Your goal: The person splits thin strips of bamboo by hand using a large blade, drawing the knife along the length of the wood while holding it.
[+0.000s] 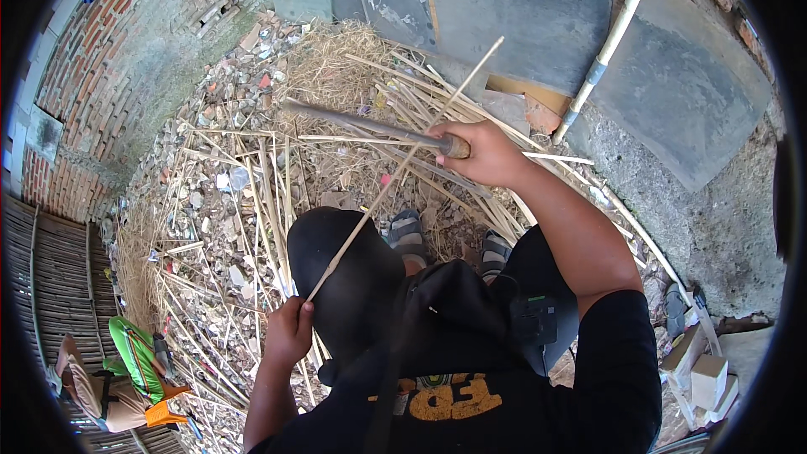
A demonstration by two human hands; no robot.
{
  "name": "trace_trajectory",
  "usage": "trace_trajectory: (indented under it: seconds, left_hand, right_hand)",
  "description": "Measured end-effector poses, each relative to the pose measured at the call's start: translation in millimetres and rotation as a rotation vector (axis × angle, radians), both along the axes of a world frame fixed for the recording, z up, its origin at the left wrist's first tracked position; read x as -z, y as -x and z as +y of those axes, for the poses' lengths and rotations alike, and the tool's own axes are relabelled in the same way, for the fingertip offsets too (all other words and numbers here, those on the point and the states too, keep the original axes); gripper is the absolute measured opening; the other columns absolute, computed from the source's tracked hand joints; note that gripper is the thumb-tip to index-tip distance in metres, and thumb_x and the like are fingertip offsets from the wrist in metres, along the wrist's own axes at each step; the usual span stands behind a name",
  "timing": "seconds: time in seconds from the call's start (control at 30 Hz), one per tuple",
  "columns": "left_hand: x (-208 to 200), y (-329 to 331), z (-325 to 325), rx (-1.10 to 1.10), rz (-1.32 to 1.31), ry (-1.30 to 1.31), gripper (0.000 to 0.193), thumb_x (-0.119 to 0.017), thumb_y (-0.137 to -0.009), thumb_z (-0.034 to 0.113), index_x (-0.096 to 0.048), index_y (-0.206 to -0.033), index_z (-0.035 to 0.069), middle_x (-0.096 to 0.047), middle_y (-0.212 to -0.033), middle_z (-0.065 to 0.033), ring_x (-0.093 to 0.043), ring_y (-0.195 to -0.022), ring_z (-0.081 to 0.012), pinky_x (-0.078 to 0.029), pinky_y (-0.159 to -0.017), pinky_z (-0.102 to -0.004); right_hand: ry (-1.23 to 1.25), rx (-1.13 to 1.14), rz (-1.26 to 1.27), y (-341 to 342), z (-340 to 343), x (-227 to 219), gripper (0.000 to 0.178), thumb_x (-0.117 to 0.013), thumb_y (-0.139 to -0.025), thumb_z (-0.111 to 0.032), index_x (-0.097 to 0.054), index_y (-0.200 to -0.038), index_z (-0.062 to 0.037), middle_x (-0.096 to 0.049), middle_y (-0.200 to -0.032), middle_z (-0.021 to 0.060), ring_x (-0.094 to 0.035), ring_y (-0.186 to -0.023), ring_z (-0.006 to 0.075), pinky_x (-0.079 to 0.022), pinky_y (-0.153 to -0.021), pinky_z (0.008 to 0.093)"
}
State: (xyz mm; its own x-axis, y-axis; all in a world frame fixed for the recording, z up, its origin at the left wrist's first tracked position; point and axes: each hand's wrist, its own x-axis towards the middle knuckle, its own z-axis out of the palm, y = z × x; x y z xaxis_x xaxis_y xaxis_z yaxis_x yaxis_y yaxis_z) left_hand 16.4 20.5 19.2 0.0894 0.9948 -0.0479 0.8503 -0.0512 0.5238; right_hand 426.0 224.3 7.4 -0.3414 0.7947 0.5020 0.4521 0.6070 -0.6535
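My left hand (290, 332), low and left of my knee, is closed round the lower end of a thin pale bamboo stick (361, 224). The stick slants up and away to the right. My right hand (482, 153) grips the wooden handle of a machete (370, 124), whose dark blade points left. Close to the handle, blade and stick cross; I cannot tell whether the edge is cutting in. The stick's far end reaches beyond my right hand.
Cut bamboo strips (273, 193) lie over rubble, with more beyond my sandalled feet (408, 235). Dry straw (332, 59) is heaped behind them. A pale pole (601, 59) leans on grey sheets (521, 13) at the right. A brick wall (143, 59) stands at the left.
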Motion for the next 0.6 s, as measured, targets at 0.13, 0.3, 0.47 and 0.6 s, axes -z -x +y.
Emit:
trace_trajectory:
  seconds: [0.13,0.3,0.47,0.6]
  left_hand:
    - [1.2,-4.4,-5.6,-0.062,0.029,-0.036,0.025,-0.057,-0.1,0.021,-0.059,-0.086,0.0,-0.061,-0.065,-0.0195,-0.062,-0.059,-0.0403,-0.044,-0.055,-0.0464]
    - [16.8,8.7,-18.6,-0.156,0.097,-0.125,0.021,-0.063,-0.097,0.021,-0.06,-0.087,0.003,-0.064,-0.07,-0.0174,-0.063,-0.06,-0.0392,-0.046,-0.055,-0.0465]
    - [21.7,12.4,-26.1,-0.168,0.227,-0.279,0.017,-0.071,-0.091,0.018,-0.061,-0.088,0.005,-0.066,-0.071,-0.0157,-0.065,-0.06,-0.038,-0.049,-0.054,-0.0462]
    - [21.8,16.0,-28.4,-0.165,0.276,-0.356,0.018,-0.073,-0.09,0.018,-0.06,-0.089,0.006,-0.066,-0.071,-0.0145,-0.065,-0.057,-0.0355,-0.048,-0.05,-0.0441]
  right_hand:
    - [0.112,0.049,-0.43,-1.6,-8.6,-19.5,0.032,-0.076,-0.076,-0.017,-0.068,-0.107,-0.0134,-0.071,-0.091,0.0118,-0.068,-0.084,0.0341,-0.054,-0.073,0.0444]
    - [0.126,0.113,-0.653,-19.8,-3.8,-27.4,0.025,-0.072,-0.074,-0.017,-0.068,-0.098,-0.0135,-0.07,-0.087,0.0129,-0.067,-0.086,0.037,-0.053,-0.073,0.0497]
    - [0.273,0.26,-0.608,-48.6,11.7,-22.4,0.026,-0.071,-0.077,-0.022,-0.07,-0.102,-0.0155,-0.071,-0.092,0.0147,-0.069,-0.09,0.0347,-0.055,-0.078,0.0481]
    - [0.278,0.384,-0.469,-70.5,25.5,-3.7,0.034,-0.075,-0.08,-0.029,-0.069,-0.109,-0.0123,-0.071,-0.09,0.0165,-0.068,-0.09,0.0368,-0.053,-0.08,0.0464]
